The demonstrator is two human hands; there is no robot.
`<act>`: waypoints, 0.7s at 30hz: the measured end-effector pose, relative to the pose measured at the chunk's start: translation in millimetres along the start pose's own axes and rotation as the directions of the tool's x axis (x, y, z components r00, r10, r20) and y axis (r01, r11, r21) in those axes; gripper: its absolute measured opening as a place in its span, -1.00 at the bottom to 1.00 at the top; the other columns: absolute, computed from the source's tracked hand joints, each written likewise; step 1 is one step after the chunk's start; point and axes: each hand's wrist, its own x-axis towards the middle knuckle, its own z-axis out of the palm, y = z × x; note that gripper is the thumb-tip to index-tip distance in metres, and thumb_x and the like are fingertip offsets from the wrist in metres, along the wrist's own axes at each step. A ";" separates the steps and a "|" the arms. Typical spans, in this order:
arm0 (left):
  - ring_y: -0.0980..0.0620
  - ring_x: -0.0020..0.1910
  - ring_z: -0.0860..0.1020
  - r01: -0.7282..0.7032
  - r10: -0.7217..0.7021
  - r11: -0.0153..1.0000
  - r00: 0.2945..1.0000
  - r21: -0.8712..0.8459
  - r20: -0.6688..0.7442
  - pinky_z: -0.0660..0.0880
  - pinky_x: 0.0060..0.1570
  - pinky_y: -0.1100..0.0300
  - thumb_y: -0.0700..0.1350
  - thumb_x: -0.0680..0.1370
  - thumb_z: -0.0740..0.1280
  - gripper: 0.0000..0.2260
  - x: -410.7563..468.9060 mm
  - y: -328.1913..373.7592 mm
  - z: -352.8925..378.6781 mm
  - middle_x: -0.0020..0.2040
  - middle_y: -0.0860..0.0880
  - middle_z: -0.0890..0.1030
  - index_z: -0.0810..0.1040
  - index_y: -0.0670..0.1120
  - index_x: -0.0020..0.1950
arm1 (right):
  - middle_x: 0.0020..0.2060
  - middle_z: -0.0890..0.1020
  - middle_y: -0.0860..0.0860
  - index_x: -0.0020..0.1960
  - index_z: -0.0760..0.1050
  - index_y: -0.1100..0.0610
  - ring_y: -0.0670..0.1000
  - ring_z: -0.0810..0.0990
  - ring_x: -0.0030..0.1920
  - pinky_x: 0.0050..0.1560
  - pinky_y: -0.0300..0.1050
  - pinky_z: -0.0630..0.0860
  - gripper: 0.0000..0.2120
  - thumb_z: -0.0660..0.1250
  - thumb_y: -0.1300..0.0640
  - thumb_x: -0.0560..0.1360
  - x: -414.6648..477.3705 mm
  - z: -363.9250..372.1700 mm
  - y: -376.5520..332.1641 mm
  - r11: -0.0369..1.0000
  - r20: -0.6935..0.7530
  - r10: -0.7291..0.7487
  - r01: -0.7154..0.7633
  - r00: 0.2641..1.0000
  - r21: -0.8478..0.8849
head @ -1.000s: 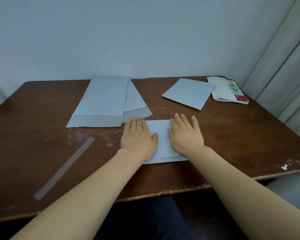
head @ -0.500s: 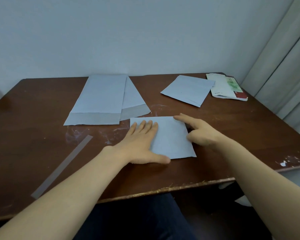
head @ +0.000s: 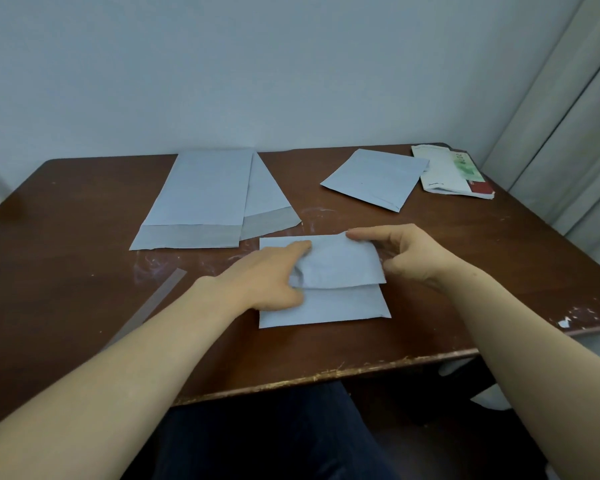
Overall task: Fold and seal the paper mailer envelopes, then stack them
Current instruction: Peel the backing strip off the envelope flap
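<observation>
A folded pale blue mailer envelope (head: 340, 303) lies near the table's front edge, its upper flap lifted and creased over the lower part. My left hand (head: 267, 278) grips the flap's left side, fingers tucked under it. My right hand (head: 406, 254) pinches the flap's right edge between thumb and fingers. Two unfolded mailers (head: 201, 199) lie overlapped at the back left, their adhesive flaps facing me. One folded mailer (head: 374, 178) rests at the back right.
The brown wooden table (head: 66, 271) has a worn front edge. A clear peeled liner strip (head: 153, 306) lies at the left front. A stack of papers with a green and red cover (head: 454, 174) sits at the back right corner. A curtain (head: 568, 150) hangs on the right.
Both hands were pressing flat on the folded mailer; now they have moved to its sides and lifted the top flap, which is creased and raised.
</observation>
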 end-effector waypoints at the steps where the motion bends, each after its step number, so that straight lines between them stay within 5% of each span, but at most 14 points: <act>1: -0.03 -0.03 0.44 0.001 -0.002 1.000 0.999 0.020 0.038 0.32 -0.33 0.25 -0.10 0.46 0.28 -0.26 -0.4 -0.7 -1.6 0.33 -0.06 0.42 -0.06 0.12 0.52 | 0.15 0.56 -0.08 0.18 0.55 0.03 -0.10 0.52 0.21 0.17 -0.31 0.48 -0.44 0.31 0.56 0.37 0.8 1.3 1.2 0.998 -0.003 -0.024 0.023 1.000 -0.053; 4: 0.01 -0.12 0.46 0.011 -0.016 0.998 0.997 0.058 0.078 0.36 -0.36 0.21 -0.24 0.45 0.25 -0.22 -1.1 -9.7 -4.9 0.27 -0.05 0.44 -0.10 0.14 0.52 | 0.05 0.62 -0.09 0.07 0.63 0.06 -0.04 0.58 0.12 0.17 -0.22 0.53 -0.79 0.38 0.27 0.47 5.5 6.6 4.1 0.994 -0.102 -0.061 0.051 0.993 -0.097; 7: 0.01 0.20 0.48 0.013 -0.034 0.980 0.995 -0.200 -0.097 0.47 -0.03 0.21 -0.34 0.45 0.22 -0.36 -2.5 -24.0 -8.1 0.31 0.05 0.47 0.20 0.09 0.47 | -0.02 0.66 -0.10 -0.02 0.65 0.05 -0.09 0.60 0.01 -0.02 -0.34 0.55 -0.89 0.37 0.13 0.49 10.2 9.5 4.2 0.999 -0.190 -0.034 0.033 0.981 -0.012; 9: 0.14 0.11 0.55 -0.046 -0.137 0.848 0.943 -0.528 -0.303 0.44 -0.02 0.42 -0.33 0.51 0.27 -0.61 -2.9 -29.1 -8.7 0.15 0.05 0.59 0.47 -0.02 0.28 | -0.02 0.65 -0.11 -0.06 0.65 0.07 -0.14 0.58 -0.04 -0.12 -0.38 0.48 -0.92 0.41 0.15 0.46 13.8 8.5 3.4 0.999 -0.244 -0.028 0.035 0.969 0.025; 11: 0.33 -0.28 0.55 -0.106 -0.294 0.636 0.883 -0.765 -0.366 0.40 -0.32 0.57 -0.23 0.53 0.33 -0.85 -4.0 -28.5 -10.5 -0.14 0.11 0.64 0.59 -0.07 0.07 | -0.13 0.70 -0.01 -0.15 0.67 0.08 -0.06 0.61 -0.14 -0.09 -0.10 0.56 -0.97 0.45 0.17 0.41 15.5 6.8 2.1 0.984 -0.265 0.012 0.036 0.964 0.175; 12: 0.32 -0.43 0.50 -0.109 -0.344 0.569 0.869 -0.815 -0.356 0.40 -0.42 0.52 -0.17 0.54 0.33 -0.92 -3.6 -28.1 -10.8 -0.28 0.13 0.62 0.61 -0.06 -0.03 | -0.14 0.71 0.11 -0.17 0.68 0.10 0.05 0.60 -0.15 -0.02 0.11 0.56 -0.95 0.48 0.13 0.38 15.9 6.5 0.1 0.971 -0.266 0.029 0.036 0.964 0.235; 14: 0.20 -0.40 0.53 -0.106 -0.411 0.439 0.859 -0.892 -0.305 0.51 -0.38 0.37 -0.11 0.54 0.33 -0.89 0.5 -28.5 -9.6 -0.29 0.07 0.64 0.62 -0.07 -0.13 | -0.11 0.67 0.26 -0.16 0.67 0.15 0.17 0.56 -0.15 0.02 0.28 0.52 -0.83 0.48 0.04 0.36 16.9 7.4 -1.6 0.952 -0.278 0.072 0.017 0.958 0.305; 17: 0.03 -0.09 0.61 -0.121 -0.478 0.196 0.855 -0.973 -0.203 0.61 -0.10 0.24 -0.13 0.54 0.33 -0.87 11.5 -29.4 -7.5 -0.05 -0.07 0.65 0.62 -0.16 -0.08 | -0.36 0.64 0.10 -0.21 0.64 0.15 0.09 0.48 -0.38 -0.31 0.00 0.49 -0.86 0.44 0.07 0.42 22.5 8.6 -1.5 0.920 -0.297 0.138 -0.011 0.945 0.392; 21: 0.05 -0.17 0.57 -0.107 -0.558 0.166 0.809 -0.980 -0.183 0.61 -0.18 0.27 -0.14 0.54 0.33 -0.88 22.9 -33.6 -1.2 -0.11 -0.06 0.60 0.58 -0.14 -0.17 | -0.32 0.61 0.10 -0.20 0.59 0.20 0.00 0.53 -0.45 -0.47 -0.24 0.53 -0.87 0.40 0.15 0.47 29.7 7.3 -1.3 0.874 -0.313 0.273 -0.099 0.910 0.475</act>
